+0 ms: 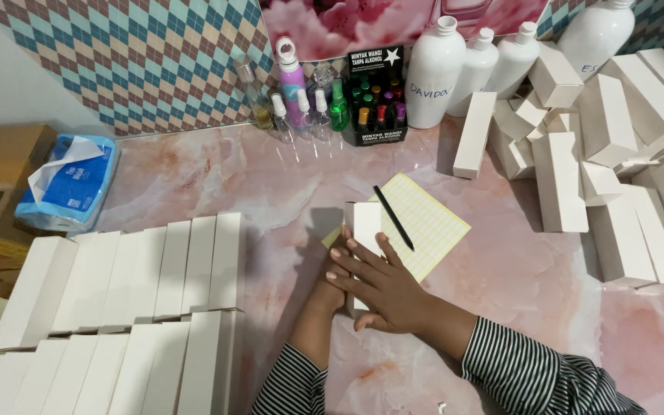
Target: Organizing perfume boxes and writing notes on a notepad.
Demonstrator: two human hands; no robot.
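Observation:
A tall white carton box [365, 223] stands or lies on the pink marble table [270, 184] in the middle. My right hand [382, 288] lies over its near part with fingers wrapped across it. My left hand [330, 288] is mostly hidden behind the right hand and presses the box from the left side. Under and beside the box lies a yellow sheet of small labels [428, 223] with a black pen [393, 217] on it. Both sleeves are black-and-white striped.
Rows of flat white boxes [140, 300] lie at the near left. A loose heap of white boxes [616, 161] fills the right. At the back stand white bottles [455, 69], small spray bottles [301, 107] and a black display of vials [376, 100]. A blue tissue pack [71, 184] sits left.

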